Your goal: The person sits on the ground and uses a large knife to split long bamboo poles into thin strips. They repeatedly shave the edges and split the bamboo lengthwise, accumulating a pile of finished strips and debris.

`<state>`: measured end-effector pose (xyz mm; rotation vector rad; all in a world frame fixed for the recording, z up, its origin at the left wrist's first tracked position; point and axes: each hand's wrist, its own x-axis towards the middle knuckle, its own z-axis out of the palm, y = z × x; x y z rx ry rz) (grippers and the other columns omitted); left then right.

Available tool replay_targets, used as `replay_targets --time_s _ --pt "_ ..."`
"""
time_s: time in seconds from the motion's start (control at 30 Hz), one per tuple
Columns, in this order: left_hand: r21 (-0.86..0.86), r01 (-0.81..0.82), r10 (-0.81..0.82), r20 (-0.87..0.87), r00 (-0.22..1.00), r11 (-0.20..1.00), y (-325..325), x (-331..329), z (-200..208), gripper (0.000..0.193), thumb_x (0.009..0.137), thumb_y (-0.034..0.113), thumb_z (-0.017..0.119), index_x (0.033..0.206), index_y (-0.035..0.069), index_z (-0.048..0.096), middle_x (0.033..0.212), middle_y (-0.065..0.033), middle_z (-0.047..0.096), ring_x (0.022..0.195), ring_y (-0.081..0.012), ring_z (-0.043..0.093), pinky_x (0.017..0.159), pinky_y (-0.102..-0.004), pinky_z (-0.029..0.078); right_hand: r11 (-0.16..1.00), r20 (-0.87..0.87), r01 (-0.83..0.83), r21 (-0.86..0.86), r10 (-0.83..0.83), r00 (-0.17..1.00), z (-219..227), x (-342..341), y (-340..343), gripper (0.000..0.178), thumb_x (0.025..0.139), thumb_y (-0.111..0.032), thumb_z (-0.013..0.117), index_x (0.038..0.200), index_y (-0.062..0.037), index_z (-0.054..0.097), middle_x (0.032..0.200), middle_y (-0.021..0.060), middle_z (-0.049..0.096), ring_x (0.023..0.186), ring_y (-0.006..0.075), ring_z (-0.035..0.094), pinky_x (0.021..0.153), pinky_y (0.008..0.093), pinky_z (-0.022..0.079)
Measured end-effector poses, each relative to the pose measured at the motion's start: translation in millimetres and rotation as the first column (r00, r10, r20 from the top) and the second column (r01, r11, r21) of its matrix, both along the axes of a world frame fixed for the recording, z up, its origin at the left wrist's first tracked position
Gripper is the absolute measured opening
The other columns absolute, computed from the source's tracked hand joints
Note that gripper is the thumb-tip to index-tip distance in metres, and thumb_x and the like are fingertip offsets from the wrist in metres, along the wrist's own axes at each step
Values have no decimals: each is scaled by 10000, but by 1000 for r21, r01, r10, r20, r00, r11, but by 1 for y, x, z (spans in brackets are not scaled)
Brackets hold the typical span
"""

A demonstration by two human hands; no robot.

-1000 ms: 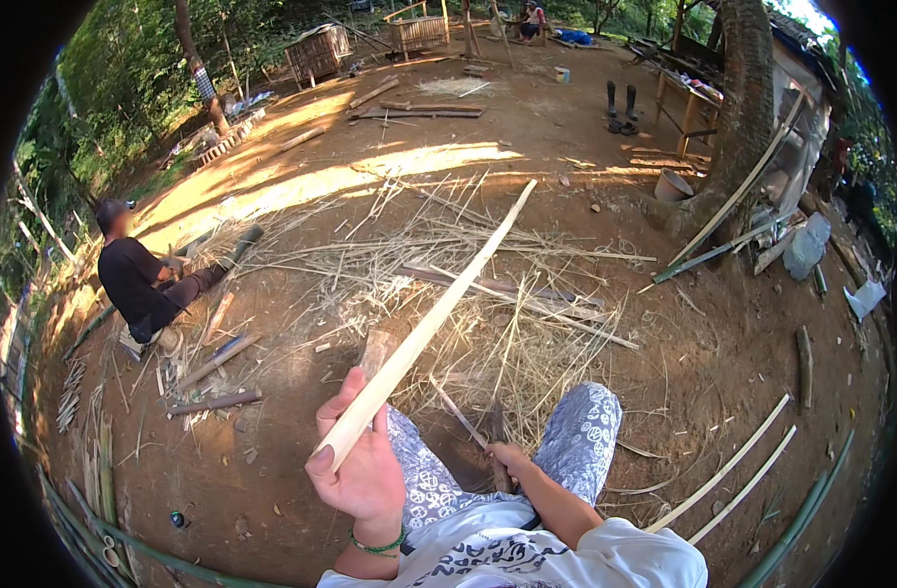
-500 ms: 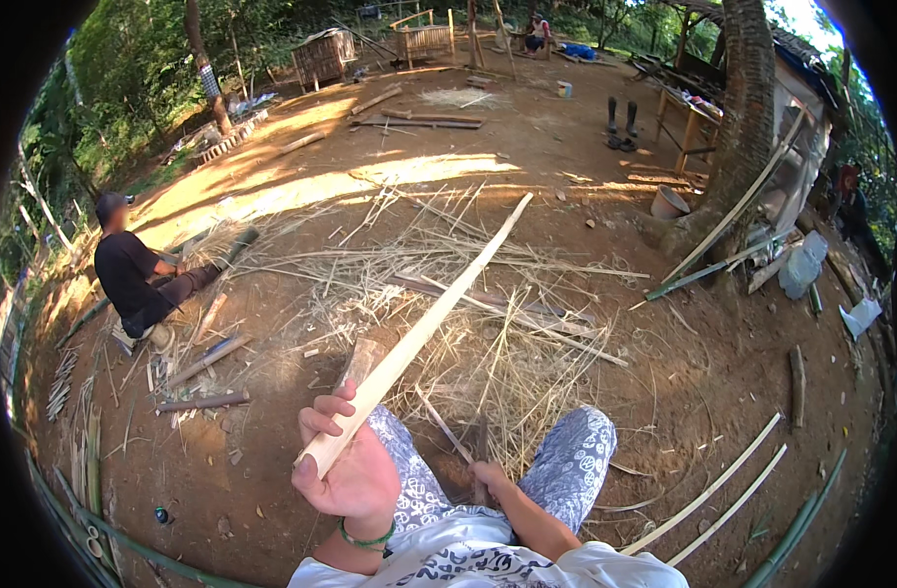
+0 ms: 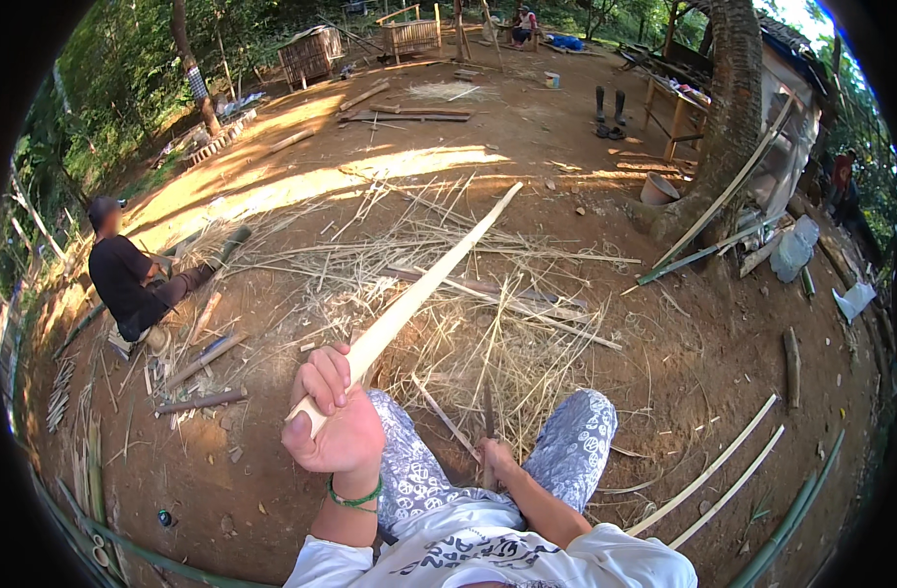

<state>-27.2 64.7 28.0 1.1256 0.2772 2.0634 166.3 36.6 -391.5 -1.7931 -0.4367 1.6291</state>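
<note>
My left hand (image 3: 339, 431) is wrapped round the lower end of a long pale bamboo strip (image 3: 429, 286). The strip slants up and away to the right, tapering toward its far tip. A green bracelet (image 3: 355, 498) circles that wrist. Low between my knees, my right hand (image 3: 499, 459) grips what looks like a knife (image 3: 489, 416), its dark narrow blade pointing away from me. Just left of the blade lies a thin light strip (image 3: 445, 416). Under and beyond both hands spreads a tangle of bamboo shavings (image 3: 507, 343).
A person (image 3: 130, 269) in dark clothes sits on the ground at the left, beside a green bamboo pole (image 3: 231, 245). Two pale strips (image 3: 708, 473) lie at the right. A tree trunk (image 3: 735, 98), a bucket (image 3: 658, 189) and a wooden table (image 3: 672, 116) stand farther off.
My left hand has shifted slightly left, its fingers now closed more tightly round the strip, whose surface has turned. More of the blade shows in front of my right hand.
</note>
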Motion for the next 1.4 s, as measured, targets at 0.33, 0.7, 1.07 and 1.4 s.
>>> replay_targets --time_s 0.33,0.7,1.07,1.4 --pt "79 25 -18 -79 997 997 -19 -29 28 467 818 550 524 624 178 319 654 21 303 701 -149 302 878 -355 285 836 234 -115 537 -17 972 134 2 19 267 933 -263 687 854 -23 600 605 7 571 482 111 515 438 290 389" --pt "322 -259 284 -33 958 911 -73 -60 44 492 915 493 634 675 186 334 601 66 261 633 -92 273 781 -324 292 492 553 -546 678 148 820 315 -22 17 330 844 -242 740 1021 -1 602 682 161 622 616 325 635 596 413 482" --pt "299 -64 83 -50 995 952 -82 -49 49 526 1049 451 385 601 185 314 531 48 267 578 -106 253 618 -286 281 389 646 -659 643 187 740 335 -28 12 242 763 -197 714 896 -10 637 614 165 611 568 362 638 572 430 503" --pt "388 21 54 -180 982 921 -82 -47 46 581 1036 540 354 586 178 298 524 49 269 550 -107 249 562 -282 243 163 686 -706 689 167 708 358 -21 -3 295 679 -166 757 889 -3 630 653 157 614 577 345 620 583 399 502"
